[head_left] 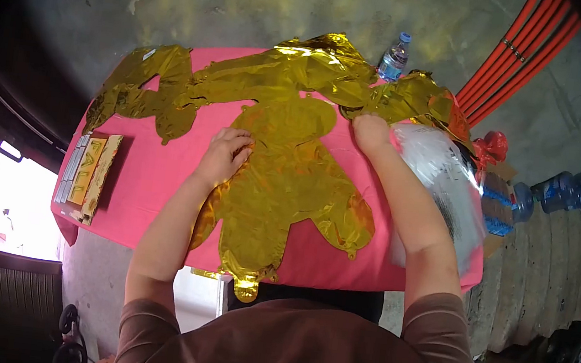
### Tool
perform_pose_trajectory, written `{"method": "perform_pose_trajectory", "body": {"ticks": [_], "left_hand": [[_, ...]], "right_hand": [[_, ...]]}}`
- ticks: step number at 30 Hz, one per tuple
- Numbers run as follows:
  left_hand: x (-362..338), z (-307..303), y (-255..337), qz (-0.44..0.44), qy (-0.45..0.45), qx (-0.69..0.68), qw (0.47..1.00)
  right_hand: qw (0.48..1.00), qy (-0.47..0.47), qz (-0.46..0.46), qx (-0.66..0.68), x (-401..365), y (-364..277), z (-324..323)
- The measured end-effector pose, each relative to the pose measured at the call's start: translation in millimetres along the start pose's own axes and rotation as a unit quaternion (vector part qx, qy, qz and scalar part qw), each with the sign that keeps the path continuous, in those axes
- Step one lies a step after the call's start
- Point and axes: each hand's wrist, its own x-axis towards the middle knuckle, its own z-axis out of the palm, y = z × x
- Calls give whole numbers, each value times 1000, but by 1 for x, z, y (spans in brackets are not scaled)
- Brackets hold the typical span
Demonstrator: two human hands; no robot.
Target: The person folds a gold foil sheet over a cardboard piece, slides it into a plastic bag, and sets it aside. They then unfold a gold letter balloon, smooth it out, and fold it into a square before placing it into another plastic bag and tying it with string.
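Note:
A flat gold foil balloon [270, 172] lies across the middle of the pink-covered table [153, 187], its lower end hanging over the near edge. My left hand [226, 155] rests at the balloon's left edge, fingers curled against the foil; whether it pinches anything is hidden. My right hand [370, 133] is closed at the edge of another gold foil piece [407, 98] at the upper right; its fingertips are hidden. More gold foil [318, 66] runs along the far side, and another piece [162, 84] lies at the far left.
Boxes with gold lettering [87, 176] stand at the table's left edge. Clear plastic bags [436, 191] lie to the right, beside a red bundle [491, 148]. A water bottle [395, 58] stands beyond the far edge. Red pipes [520, 53] and large blue bottles [561, 192] are farther right.

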Motion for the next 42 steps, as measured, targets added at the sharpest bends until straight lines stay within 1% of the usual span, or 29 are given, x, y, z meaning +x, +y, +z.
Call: {"method": "perform_pose_trajectory", "body": {"ticks": [3, 5, 6, 8, 9, 10, 11, 12, 13, 15, 16, 18, 19, 20, 21, 22, 24, 25, 26, 28, 29, 31, 32, 34, 35, 37, 38, 40, 42], "left_hand": [[0, 0, 1, -6, -4, 6, 1000], [0, -1, 1, -3, -2, 7, 1000], [-1, 0, 1, 0, 0, 7, 1000], [-1, -1, 1, -1, 1, 10, 1000], [-1, -1, 2, 1, 0, 12, 1000], [-1, -1, 3, -2, 0, 11, 1000], [-1, -1, 3, -6, 0, 10, 1000], [-1, -1, 3, -9, 0, 10, 1000], [0, -1, 3, -9, 2, 9, 1000], [-1, -1, 2, -3, -2, 18, 1000], [-1, -2, 2, -5, -2, 18, 1000], [0, -3, 4, -10, -5, 9, 1000], [0, -2, 4, -10, -5, 9, 1000], [0, -2, 3, -8, -1, 12, 1000], [-1, -1, 3, -6, 2, 16, 1000], [-1, -1, 3, -6, 2, 16, 1000], [-1, -1, 3, -7, 4, 18, 1000], [-1, 0, 2, -8, 3, 17, 1000], [-1, 0, 2, -7, 3, 19, 1000], [-1, 0, 3, -7, 4, 20, 1000], [-1, 0, 2, -10, 1, 20, 1000], [-1, -1, 2, -14, -1, 19, 1000], [-1, -1, 2, -9, -1, 20, 1000], [-1, -1, 2, -6, -1, 22, 1000], [-1, 0, 1, -7, -1, 21, 1000], [-1, 0, 2, -9, -1, 19, 1000], [-1, -1, 2, -8, -1, 25, 1000], [-1, -1, 3, -8, 0, 30, 1000], [-1, -1, 2, -14, -9, 28, 999]], "right_hand": [[999, 19, 35, 36, 4, 4, 2], [979, 95, 65, 167, 6, 13, 7], [979, 96, 63, 167, 8, 19, 11], [935, 71, 124, 325, 17, 33, 17], [935, 69, 121, 325, 20, 40, 15], [886, 2, 150, 439, 22, 48, 11], [818, -65, 177, 544, 22, 52, 9], [808, -10, 164, 566, 21, 50, 9], [809, -10, 163, 565, 21, 53, 7], [757, -6, 165, 632, 19, 59, 3], [757, -8, 164, 632, 21, 65, 13], [784, 50, 186, 590, 26, 69, 19], [784, 49, 186, 589, 25, 68, 17], [871, 130, 142, 451, 22, 68, 14], [928, 207, 92, 297, 17, 64, 6], [928, 206, 92, 297, 11, 60, 2], [968, 162, -76, 175, 0, 52, -7], [982, 91, -111, 119, -7, 44, -23], [982, 91, -112, 119, -6, 45, -18], [966, 144, -198, 77, -3, 44, -6], [966, 144, -199, 78, -1, 43, 1], [985, 97, -134, 44, 0, 34, 2], [985, 96, -135, 44, 0, 31, 2], [990, 97, -65, 74, -4, 23, -14], [990, 97, -66, 75, -4, 24, -16], [980, 123, -154, 26, -3, 29, -18], [980, 123, -154, 26, -4, 31, -18], [960, 154, -232, 4, -5, 33, -18], [966, 134, -220, -4, -4, 35, -17]]}}
